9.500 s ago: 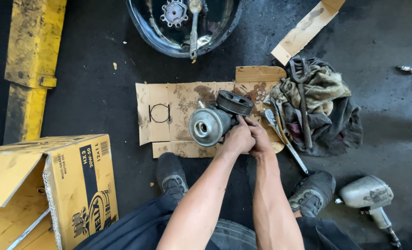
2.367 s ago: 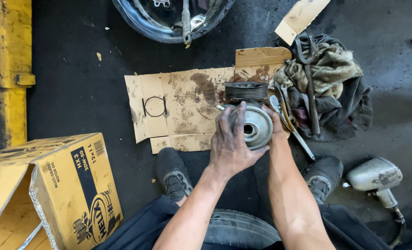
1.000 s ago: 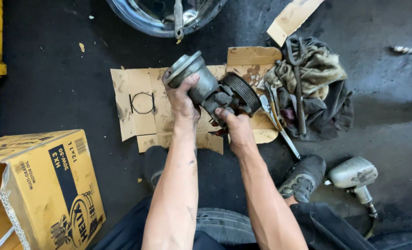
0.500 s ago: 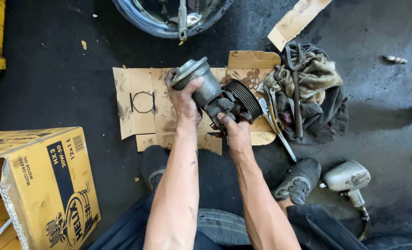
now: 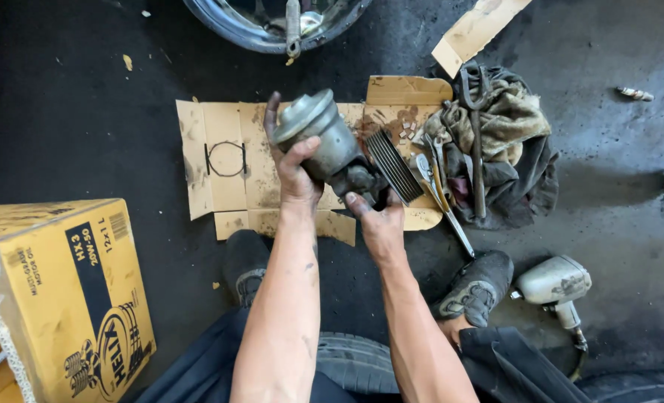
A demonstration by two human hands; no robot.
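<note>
Hands (image 5: 296, 168) around greasy ribbed-pulley pump (image 5: 332, 142)

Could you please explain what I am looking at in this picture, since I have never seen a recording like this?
The picture comes from a camera worn on a person's head, looking down at their own arms and feet. There is no machine here, only two bare, greasy hands. The left hand grips the round grey body of a metal car part; the right hand supports its dark end beside the ribbed pulley. Beneath lies a stained sheet of flattened cardboard on the dark floor, with a wire ring on it. To the right are wrenches and a heap of rags, and nearer, a grey power tool. A yellow carton stands at left.
</note>
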